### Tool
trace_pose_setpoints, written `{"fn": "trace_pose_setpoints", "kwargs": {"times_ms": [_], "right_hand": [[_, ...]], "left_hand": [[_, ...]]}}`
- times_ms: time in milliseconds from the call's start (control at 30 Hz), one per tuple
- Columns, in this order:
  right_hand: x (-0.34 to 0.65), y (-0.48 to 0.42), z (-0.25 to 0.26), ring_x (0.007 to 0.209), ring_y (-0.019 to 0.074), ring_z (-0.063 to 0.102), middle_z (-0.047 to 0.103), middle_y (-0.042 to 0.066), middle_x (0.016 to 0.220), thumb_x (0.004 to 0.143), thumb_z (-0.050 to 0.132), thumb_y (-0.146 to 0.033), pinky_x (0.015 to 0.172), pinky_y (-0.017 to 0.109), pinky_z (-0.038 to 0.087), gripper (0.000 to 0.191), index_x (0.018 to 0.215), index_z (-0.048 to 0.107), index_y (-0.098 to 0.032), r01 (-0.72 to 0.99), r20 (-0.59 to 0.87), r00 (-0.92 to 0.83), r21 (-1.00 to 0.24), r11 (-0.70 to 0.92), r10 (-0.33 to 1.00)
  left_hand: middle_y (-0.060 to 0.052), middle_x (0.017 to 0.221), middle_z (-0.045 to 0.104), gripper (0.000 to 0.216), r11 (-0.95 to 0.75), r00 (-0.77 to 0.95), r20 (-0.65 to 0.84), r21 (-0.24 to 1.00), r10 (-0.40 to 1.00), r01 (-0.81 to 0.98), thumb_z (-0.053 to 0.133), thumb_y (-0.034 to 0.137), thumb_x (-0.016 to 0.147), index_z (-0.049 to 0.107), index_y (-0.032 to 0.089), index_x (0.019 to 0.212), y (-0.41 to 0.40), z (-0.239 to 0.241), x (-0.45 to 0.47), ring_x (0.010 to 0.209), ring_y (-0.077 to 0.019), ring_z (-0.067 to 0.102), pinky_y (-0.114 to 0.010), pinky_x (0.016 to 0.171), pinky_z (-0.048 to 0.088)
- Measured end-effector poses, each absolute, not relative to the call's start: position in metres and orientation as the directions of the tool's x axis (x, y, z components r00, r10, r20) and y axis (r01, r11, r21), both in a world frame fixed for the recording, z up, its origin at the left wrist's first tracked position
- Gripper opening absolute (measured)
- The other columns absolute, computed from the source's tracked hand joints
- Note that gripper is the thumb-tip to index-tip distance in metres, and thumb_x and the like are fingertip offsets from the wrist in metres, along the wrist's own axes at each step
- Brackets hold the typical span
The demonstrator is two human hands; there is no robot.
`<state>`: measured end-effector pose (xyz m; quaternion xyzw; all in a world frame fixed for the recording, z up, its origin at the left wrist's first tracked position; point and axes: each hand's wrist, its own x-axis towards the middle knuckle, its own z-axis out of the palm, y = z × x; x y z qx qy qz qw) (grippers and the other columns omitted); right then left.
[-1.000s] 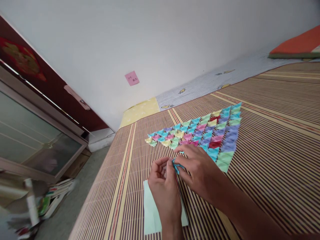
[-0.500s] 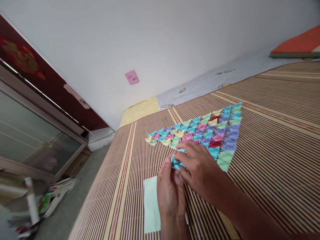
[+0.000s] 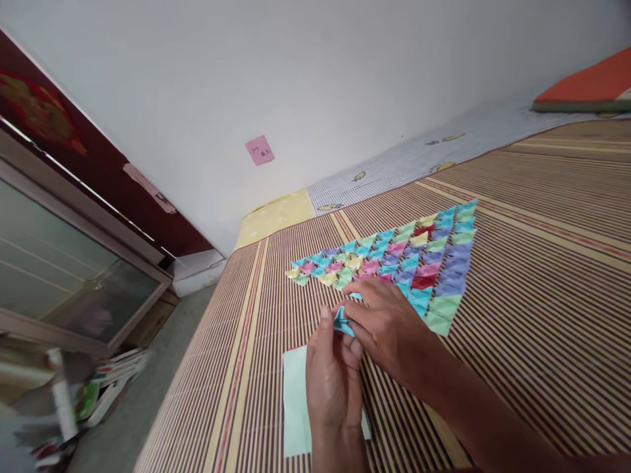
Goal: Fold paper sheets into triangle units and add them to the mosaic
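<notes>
A small piece of folded blue paper (image 3: 342, 320) is held between my two hands. My left hand (image 3: 334, 374) cups it from below, with the thumb up along its left side. From the right, the fingers of my right hand (image 3: 377, 318) curl over the paper and pinch it; they hide part of its shape. Under my left wrist lies a pale green sheet of paper (image 3: 296, 401), partly covered. Just beyond my hands, rows of small folded paper pieces (image 3: 394, 253) in blue, green, pink, yellow, purple and red form a triangle on the striped mat (image 3: 266, 315).
A pink note (image 3: 259, 150) is stuck on the white wall behind the bed. An orange folded item (image 3: 586, 85) lies at the far right. Beyond the mat's left edge, the floor holds assorted clutter (image 3: 98, 394) near a glass-paned door (image 3: 64, 263).
My left hand has shifted slightly left, and the blue paper has turned between my fingers, showing less of itself. The rows of folded pieces have not changed.
</notes>
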<state>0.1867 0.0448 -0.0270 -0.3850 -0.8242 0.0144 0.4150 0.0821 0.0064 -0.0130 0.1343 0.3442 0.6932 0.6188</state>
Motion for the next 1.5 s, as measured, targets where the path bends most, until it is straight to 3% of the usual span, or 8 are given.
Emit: {"fn": "trace_pose_setpoints", "kwargs": {"times_ms": [233,467,600,767,933,1067,1233,1500], "right_hand": [[0.187,0.043,-0.026,0.116,0.0345,0.057,0.066,0.014,0.122,0.084,0.067,-0.009,0.095,0.050,0.045,0.013,0.093,0.072,-0.017,0.582,0.636,-0.361,-0.418,0.698,0.682],[0.184,0.045,-0.028,0.121,0.0339,0.056,0.068,0.013,0.122,0.085,0.064,-0.005,0.098,0.051,0.042,0.018,0.092,0.072,-0.019,0.548,0.639,-0.384,-0.423,0.721,0.667],[0.189,0.043,-0.024,0.122,0.0331,0.055,0.066,0.012,0.123,0.081,0.066,-0.005,0.102,0.051,0.041,0.018,0.092,0.072,-0.018,0.484,0.594,-0.377,-0.528,0.698,0.711],[0.210,0.043,-0.011,0.115,0.0232,0.061,0.066,0.006,0.118,0.088,0.063,-0.015,0.100,0.038,0.046,0.015,0.099,0.070,-0.023,0.280,0.581,-0.324,-0.695,0.663,0.746],[0.220,0.046,-0.007,0.079,0.0181,0.062,0.066,0.002,0.085,0.092,0.060,-0.025,0.073,0.030,0.049,0.009,0.087,0.066,-0.021,0.370,0.550,-0.193,-0.727,0.579,0.813],[0.210,0.043,-0.011,0.066,0.0145,0.060,0.067,0.000,0.077,0.089,0.060,-0.023,0.060,0.025,0.045,0.009,0.082,0.065,-0.021,0.382,0.482,-0.216,-0.758,0.528,0.849],[0.199,0.043,-0.020,0.065,0.0157,0.062,0.070,0.001,0.077,0.085,0.061,-0.020,0.059,0.026,0.044,0.004,0.082,0.063,-0.021,0.477,0.404,-0.221,-0.749,0.460,0.887],[0.194,0.044,-0.030,0.057,0.0150,0.056,0.061,-0.001,0.065,0.085,0.055,-0.013,0.056,0.025,0.034,0.012,0.076,0.057,-0.021,0.651,0.379,-0.188,-0.643,0.404,0.906]], "left_hand": [[-0.010,0.085,0.072,0.034,0.091,-0.098,-0.331,0.511,0.938,-0.855,0.049,0.028,0.104,0.072,0.008,0.087,0.009,-0.009,0.081,0.067,-0.0116,0.068,-0.021,0.064,0.056],[-0.010,0.080,0.072,0.040,0.112,-0.092,-0.324,0.558,0.942,-0.822,0.045,0.031,0.105,0.072,0.007,0.088,0.007,-0.003,0.083,0.069,-0.0133,0.070,-0.022,0.066,0.058],[-0.011,0.084,0.073,0.041,0.101,-0.077,-0.309,0.523,0.948,-0.846,0.044,0.033,0.106,0.071,0.008,0.089,0.009,-0.006,0.082,0.071,-0.0145,0.072,-0.022,0.065,0.058],[-0.019,0.095,0.075,0.047,0.106,-0.072,-0.306,0.529,0.949,-0.842,0.044,0.043,0.104,0.071,0.005,0.094,0.011,-0.009,0.078,0.089,-0.0249,0.076,-0.039,0.085,0.062],[-0.023,0.094,0.076,0.050,0.066,-0.175,-0.346,0.586,0.922,-0.808,0.045,0.045,0.103,0.072,0.004,0.093,0.012,-0.009,0.075,0.089,-0.0285,0.077,-0.051,0.093,0.058],[-0.020,0.090,0.077,0.049,0.073,-0.190,-0.370,0.590,0.909,-0.804,0.044,0.043,0.103,0.072,0.005,0.091,0.014,-0.009,0.076,0.094,-0.0288,0.076,-0.051,0.095,0.058],[-0.018,0.090,0.077,0.045,0.074,-0.195,-0.366,0.606,0.910,-0.792,0.045,0.038,0.104,0.074,0.007,0.091,0.013,-0.011,0.077,0.090,-0.0255,0.076,-0.047,0.094,0.059],[-0.018,0.096,0.075,0.041,0.113,-0.192,-0.387,0.641,0.902,-0.759,0.046,0.038,0.103,0.072,0.008,0.091,0.015,-0.014,0.077,0.095,-0.0255,0.074,-0.043,0.095,0.058]]}}
